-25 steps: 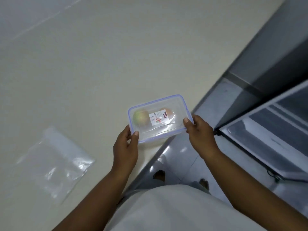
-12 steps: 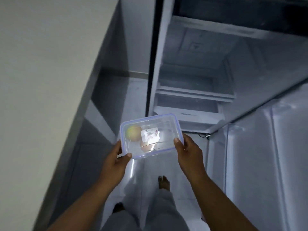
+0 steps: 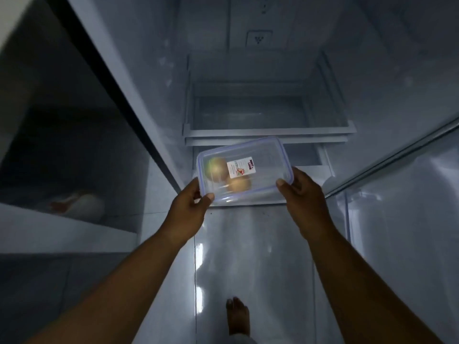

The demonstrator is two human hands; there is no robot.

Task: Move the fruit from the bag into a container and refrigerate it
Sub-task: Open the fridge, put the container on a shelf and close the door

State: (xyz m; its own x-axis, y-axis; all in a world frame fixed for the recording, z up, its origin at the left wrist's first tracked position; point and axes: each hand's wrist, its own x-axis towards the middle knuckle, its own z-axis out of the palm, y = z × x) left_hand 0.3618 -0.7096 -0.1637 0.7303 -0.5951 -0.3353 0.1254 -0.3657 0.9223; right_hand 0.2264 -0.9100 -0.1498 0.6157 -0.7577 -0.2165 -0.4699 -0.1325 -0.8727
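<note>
Already packed: two pieces of fruit (image 3: 224, 175) lie inside the clear lidded container (image 3: 244, 171), one greenish, one more orange, partly hidden under the white label (image 3: 240, 167) on the lid. The left hand (image 3: 185, 214) grips the container's near-left corner, thumb on the lid; the right hand (image 3: 301, 198) grips its near-right corner likewise, fingers of both closed on the rim. The container hangs in the air just in front of the open fridge (image 3: 268, 100), below its lowest visible shelf (image 3: 269, 131) and above the floor (image 3: 248, 256). Judged from this, the transfer is finished and the lid fitted. What remains is setting the container on a shelf and closing the door. No bag is in view.
</note>
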